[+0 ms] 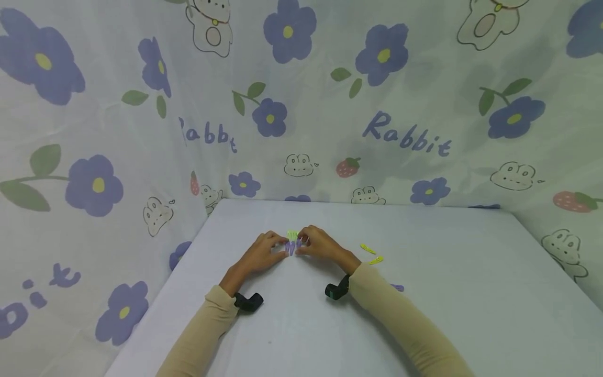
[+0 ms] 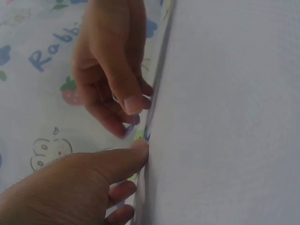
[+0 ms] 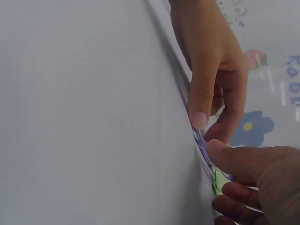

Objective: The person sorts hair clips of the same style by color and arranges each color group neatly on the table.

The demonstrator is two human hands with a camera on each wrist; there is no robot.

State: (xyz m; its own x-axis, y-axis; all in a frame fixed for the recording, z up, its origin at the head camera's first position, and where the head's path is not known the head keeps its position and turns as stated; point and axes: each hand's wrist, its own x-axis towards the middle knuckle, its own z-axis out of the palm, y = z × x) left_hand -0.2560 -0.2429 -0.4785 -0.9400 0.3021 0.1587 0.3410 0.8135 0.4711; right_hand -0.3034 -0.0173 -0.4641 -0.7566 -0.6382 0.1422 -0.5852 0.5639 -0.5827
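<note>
Small purple hair clips [image 1: 291,248] lie side by side on the white table, just below a row of yellow-green hair clips [image 1: 292,235]. From the left, my left hand [image 1: 261,253] holds the leftmost purple clip between thumb and forefinger. My right hand [image 1: 322,244] pinches another purple clip [image 2: 131,127] at the right end of the row. In the right wrist view, purple clips [image 3: 201,143] show between the two hands, and fingers partly cover the green ones [image 3: 217,180].
Right of my right hand lie two loose yellow clips [image 1: 368,248]. Purple clips [image 1: 398,287] lie partly behind my right sleeve [image 1: 400,309]. Patterned cloth [image 1: 325,104] hangs behind and left of the table [image 1: 447,293]. Each wrist wears a black camera [image 1: 337,288].
</note>
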